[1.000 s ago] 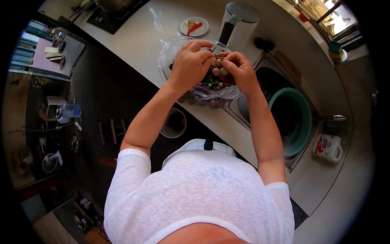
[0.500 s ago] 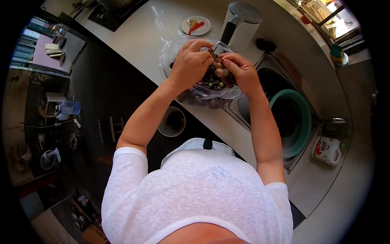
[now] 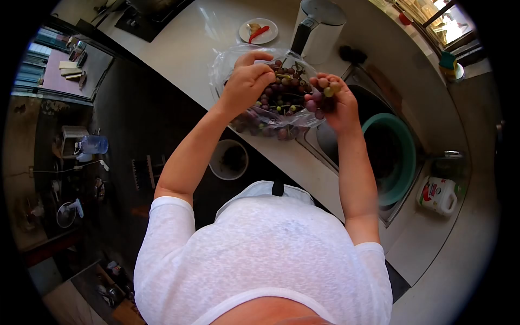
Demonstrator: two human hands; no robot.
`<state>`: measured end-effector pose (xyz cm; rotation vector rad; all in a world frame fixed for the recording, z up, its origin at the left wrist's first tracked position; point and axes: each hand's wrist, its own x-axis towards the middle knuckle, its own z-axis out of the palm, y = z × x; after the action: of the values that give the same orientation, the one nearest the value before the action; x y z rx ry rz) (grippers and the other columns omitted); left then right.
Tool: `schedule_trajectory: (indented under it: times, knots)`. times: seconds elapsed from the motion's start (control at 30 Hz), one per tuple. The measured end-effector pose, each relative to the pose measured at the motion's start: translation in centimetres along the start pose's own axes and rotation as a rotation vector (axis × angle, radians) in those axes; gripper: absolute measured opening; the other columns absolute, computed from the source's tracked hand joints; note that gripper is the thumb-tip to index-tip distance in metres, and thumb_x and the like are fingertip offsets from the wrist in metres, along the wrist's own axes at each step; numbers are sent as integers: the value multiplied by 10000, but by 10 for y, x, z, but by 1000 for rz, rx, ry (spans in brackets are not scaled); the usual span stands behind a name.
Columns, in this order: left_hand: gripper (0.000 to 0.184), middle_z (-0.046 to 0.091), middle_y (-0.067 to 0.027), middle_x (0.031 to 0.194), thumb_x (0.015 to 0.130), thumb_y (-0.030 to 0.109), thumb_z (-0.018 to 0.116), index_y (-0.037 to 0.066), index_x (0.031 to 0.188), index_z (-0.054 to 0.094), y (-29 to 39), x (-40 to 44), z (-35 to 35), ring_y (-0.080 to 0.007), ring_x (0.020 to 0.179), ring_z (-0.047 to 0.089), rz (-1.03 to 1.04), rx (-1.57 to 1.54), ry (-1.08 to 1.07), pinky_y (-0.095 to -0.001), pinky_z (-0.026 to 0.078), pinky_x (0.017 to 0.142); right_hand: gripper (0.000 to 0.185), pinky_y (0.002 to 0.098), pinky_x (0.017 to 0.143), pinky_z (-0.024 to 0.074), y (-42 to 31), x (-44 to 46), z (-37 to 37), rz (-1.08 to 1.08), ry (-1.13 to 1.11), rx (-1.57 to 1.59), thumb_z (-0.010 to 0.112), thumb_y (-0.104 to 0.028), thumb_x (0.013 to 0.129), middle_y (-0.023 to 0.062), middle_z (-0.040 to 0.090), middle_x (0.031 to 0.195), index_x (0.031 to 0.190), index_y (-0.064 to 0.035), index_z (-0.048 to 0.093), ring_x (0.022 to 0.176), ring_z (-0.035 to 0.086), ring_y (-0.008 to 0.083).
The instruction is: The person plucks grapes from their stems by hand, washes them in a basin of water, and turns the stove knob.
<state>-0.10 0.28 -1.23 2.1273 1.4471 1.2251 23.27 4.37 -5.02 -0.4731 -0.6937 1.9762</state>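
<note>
A clear plastic bag [image 3: 223, 65] full of dark red, purple and green grapes [image 3: 281, 92] lies gaping on the counter. My right hand [image 3: 345, 111], at the bag's right side, is closed around a small bunch of grapes [image 3: 319, 97], some pale and some purple. Over the bag's left part, my left hand [image 3: 247, 81] has its fingers curled in a pinch, the index finger bent out above. Whatever may be between those fingertips is hidden.
A white plate [image 3: 270, 36] with a red chili and garlic sits behind the bag, beside a white kettle [image 3: 323, 32]. To the right a green basin [image 3: 409, 157] stands in the sink [image 3: 387, 216]. A white bucket [image 3: 214, 162] with dark contents is on the floor below.
My hands, close together over the bag before, have moved apart. The right hand has gone rightward with the small bunch; the left has shifted slightly left, uncovering more grapes.
</note>
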Motion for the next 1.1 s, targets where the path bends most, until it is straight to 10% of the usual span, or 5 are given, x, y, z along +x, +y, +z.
schedule_trajectory:
  times: [0.27,0.3,0.47,0.77,1.1]
  knots:
    - [89,534,-95,1060,814,65,558,7,870,597,-34,-126,-32,-155,912,534,-497,-289,221,-256,430,778,357,333,805,459,-59,-100,-194,-79,77,242,471,-265,876,112,567,1125,1162,-58,527,1003,534,273]
    - [102,551,-104,1030,796,88,579,10,857,605,-42,-150,-36,-175,856,561,-529,-171,259,-264,442,753,348,297,701,463,-64,-120,-221,-178,571,153,457,-278,886,110,566,1116,1155,-70,534,981,532,313]
    - [223,555,-157,1082,745,109,610,35,955,616,-87,-276,-36,-295,994,545,-813,440,-48,-348,434,855,307,412,727,488,-60,-205,-315,-272,1311,33,504,-258,871,122,537,1120,1111,-69,537,988,516,343]
    - [135,607,-119,942,752,48,581,19,876,628,-26,-106,-11,-292,910,564,-286,180,109,-349,451,792,412,432,819,453,-32,-238,-366,-47,1403,-231,531,-248,861,140,510,1165,1180,8,482,1013,512,300]
    - [251,589,-69,957,715,274,620,123,910,665,-34,-23,77,-275,969,527,-188,558,-718,-410,421,814,297,379,874,417,-58,-212,-221,-287,1299,-538,518,-205,890,76,517,1176,1156,-72,510,1081,490,213]
